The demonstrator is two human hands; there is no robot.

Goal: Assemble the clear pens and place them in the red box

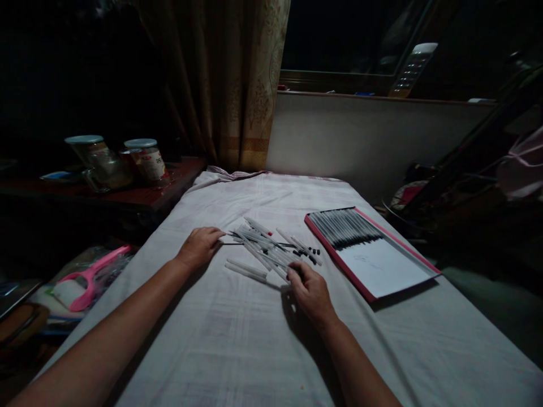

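A loose pile of clear pen barrels, caps and thin dark refills (263,243) lies on the cloth-covered table. At its left edge my left hand (200,247) is closed, fingertips pinched at the end of a thin dark pen refill (232,243). My right hand (311,291) curls at the near right of the pile, thumb and fingers closed at the end of a clear pen barrel; the fingers partly hide it. Two empty-looking clear barrels (246,268) lie apart in front. Right of the pile, an open red-edged box (371,293) holds a row of pens (345,227) at its far end.
A pale checked cloth (220,339) covers the table. On a dark red side table (178,175) at left stand lidded jars (148,161) and a glass jug (106,172). Below it sits a pink-handled object (91,280). A bottle (412,70) leans on the windowsill.
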